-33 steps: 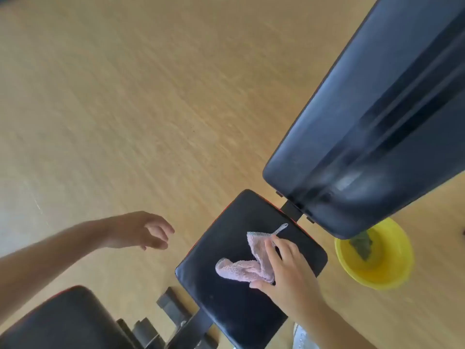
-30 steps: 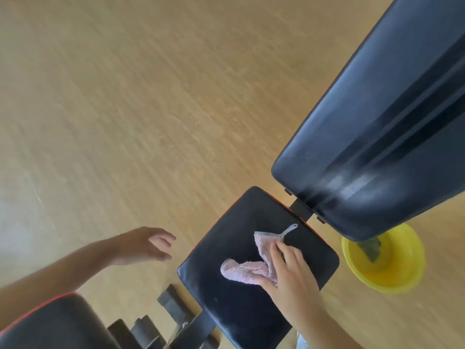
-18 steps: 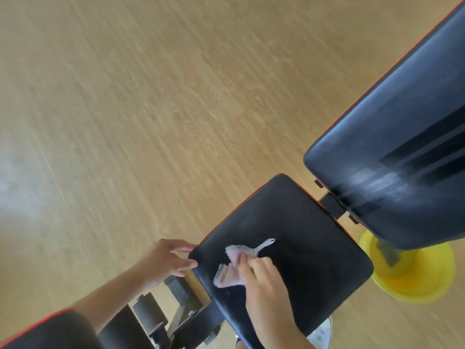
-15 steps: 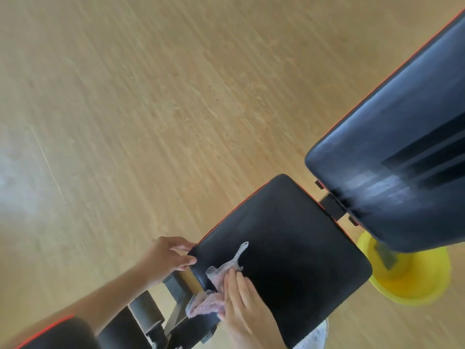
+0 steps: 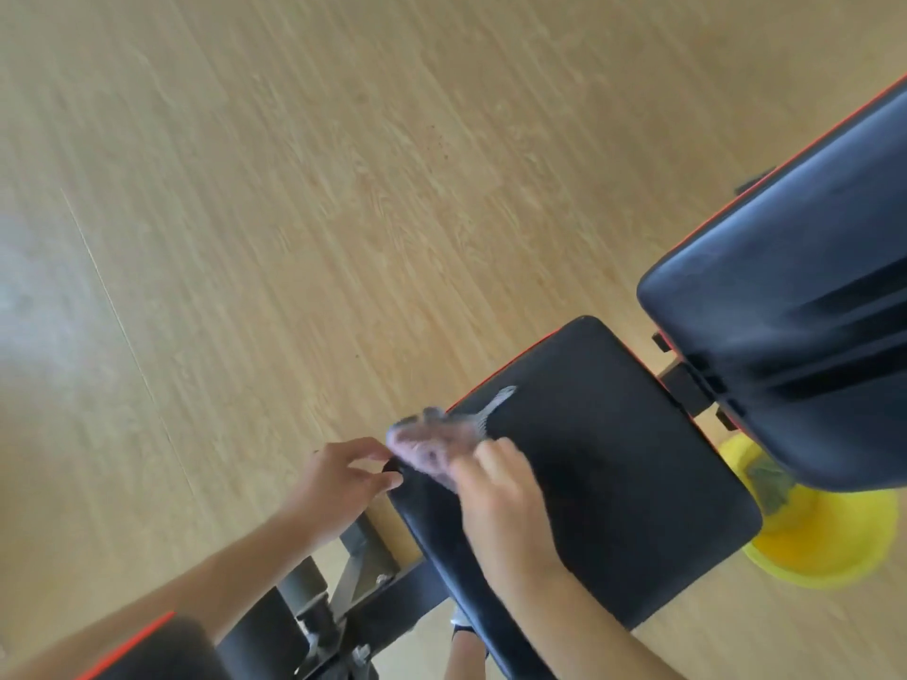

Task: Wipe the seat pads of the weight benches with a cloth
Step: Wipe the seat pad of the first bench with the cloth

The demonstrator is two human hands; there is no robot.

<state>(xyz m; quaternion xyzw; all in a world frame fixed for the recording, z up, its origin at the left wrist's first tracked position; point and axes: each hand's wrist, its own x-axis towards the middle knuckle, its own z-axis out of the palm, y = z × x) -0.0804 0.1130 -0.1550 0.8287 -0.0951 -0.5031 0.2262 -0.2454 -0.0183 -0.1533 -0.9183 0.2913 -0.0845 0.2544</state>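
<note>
The black seat pad of a weight bench lies low in the middle of the view, with red piping along its left edge. A pink cloth, blurred by motion, rests on the pad's left corner. My right hand presses flat on the cloth from below. My left hand grips the pad's left corner beside the cloth, thumb and fingers pinching the edge. The tilted black back pad rises at the right.
A yellow bowl with a dark rag in it stands on the wooden floor under the back pad. The bench's metal frame and foam rollers sit at the bottom left, next to another black pad.
My right hand has swept the cloth from the pad's middle down to its near edge, then up to the left corner. My left hand came in from the floor side and gripped the pad's corner.
</note>
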